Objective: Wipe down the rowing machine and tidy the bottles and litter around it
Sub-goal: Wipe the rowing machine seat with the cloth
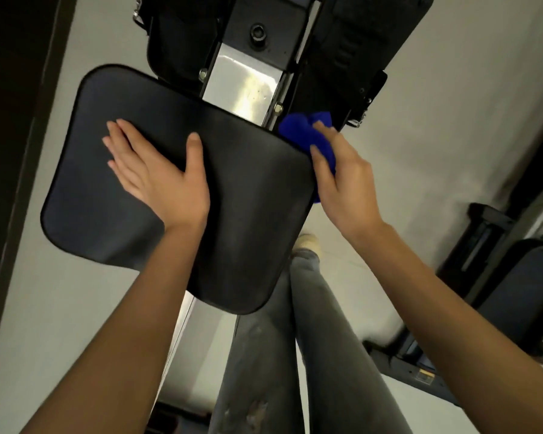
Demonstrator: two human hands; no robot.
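We are on the wiping step. Our left hand (157, 177) lies flat on the black seat (248, 214) in the middle left of the frame. Its fingers (123, 142) are straight and spread and hold nothing. They just press down, we think so the seat does not slide.

Our right hand (342, 186) is at the right edge of the seat, a bit right of the middle. Its thumb and fingers bend round a blue cloth (301, 130), which is bunched up and touches the seat's edge. The shiny metal rail (245, 86) of the rowing machine (257, 32) runs from under the seat to the top middle. We see no bottles or litter here.

We think the next move is to rub the cloth along that edge and over the top of the seat. The left hand has to lift out of the way so no spot is missed.
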